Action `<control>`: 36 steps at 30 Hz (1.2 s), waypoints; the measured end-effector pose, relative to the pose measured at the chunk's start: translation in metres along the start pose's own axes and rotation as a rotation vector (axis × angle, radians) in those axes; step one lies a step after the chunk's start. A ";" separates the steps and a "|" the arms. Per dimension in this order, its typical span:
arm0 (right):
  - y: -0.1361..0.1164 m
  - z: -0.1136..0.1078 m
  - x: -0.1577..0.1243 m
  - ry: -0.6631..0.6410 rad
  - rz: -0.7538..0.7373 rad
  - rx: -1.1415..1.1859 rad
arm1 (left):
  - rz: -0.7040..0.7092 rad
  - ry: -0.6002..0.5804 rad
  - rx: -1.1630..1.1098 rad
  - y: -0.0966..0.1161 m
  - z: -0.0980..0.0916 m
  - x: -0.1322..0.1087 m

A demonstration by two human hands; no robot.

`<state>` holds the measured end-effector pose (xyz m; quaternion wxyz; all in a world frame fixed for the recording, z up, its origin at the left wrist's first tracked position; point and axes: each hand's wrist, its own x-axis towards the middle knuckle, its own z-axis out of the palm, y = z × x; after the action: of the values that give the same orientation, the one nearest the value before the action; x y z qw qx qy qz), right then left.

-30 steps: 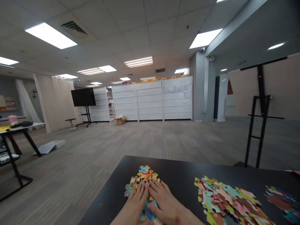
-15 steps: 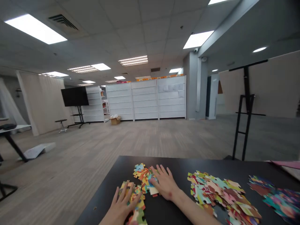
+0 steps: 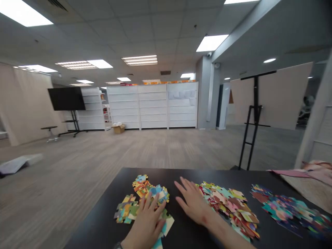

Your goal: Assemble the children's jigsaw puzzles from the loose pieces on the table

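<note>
Jigsaw puzzle pieces lie in separate heaps on a black table (image 3: 103, 214). My left hand (image 3: 146, 221) rests with fingers spread on the left heap of yellow, orange and blue puzzle pieces (image 3: 127, 207). Between that heap and the middle one is my right hand (image 3: 193, 200), its fingers apart and nothing held. Its outer side is close to the middle heap of green, pink and brown puzzle pieces (image 3: 228, 204); whether it touches them I cannot tell. The right forearm covers part of that heap's near side.
A darker purple and teal heap of puzzle pieces (image 3: 287, 207) lies at the right. Behind it is a pink and beige cloth-like item (image 3: 311, 176) at the table's edge. Beyond the table stand a black easel-like stand (image 3: 250, 138), white shelves (image 3: 153, 107) and a screen on wheels (image 3: 66, 99).
My right hand has left the left heap and moved right, toward the middle heap. My left hand has shifted over the left heap, whose pieces are rearranged. The view has turned right.
</note>
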<state>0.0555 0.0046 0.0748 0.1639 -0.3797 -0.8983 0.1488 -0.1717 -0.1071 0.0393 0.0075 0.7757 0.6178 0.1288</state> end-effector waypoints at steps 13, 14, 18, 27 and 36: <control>0.154 -0.018 -0.056 0.099 -0.090 -0.351 | -0.346 0.110 -0.105 -0.043 -0.037 -0.007; 0.154 -0.022 -0.055 0.113 -0.102 -0.345 | -0.377 0.082 -0.100 -0.052 -0.038 -0.014; 0.110 -0.025 -0.051 0.114 -0.206 -0.211 | -0.475 0.014 -0.071 -0.066 -0.033 -0.029; -0.041 0.043 0.019 -0.170 -0.120 -0.019 | -0.624 -0.012 -0.024 -0.077 -0.015 0.017; 0.001 0.053 0.058 -0.130 -0.224 0.118 | -0.402 0.077 -0.238 -0.143 -0.029 0.081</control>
<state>-0.0039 0.0404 0.0372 0.1427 -0.2563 -0.9335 0.2063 -0.2982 0.0006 0.0589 0.1009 0.6250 0.7403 0.2262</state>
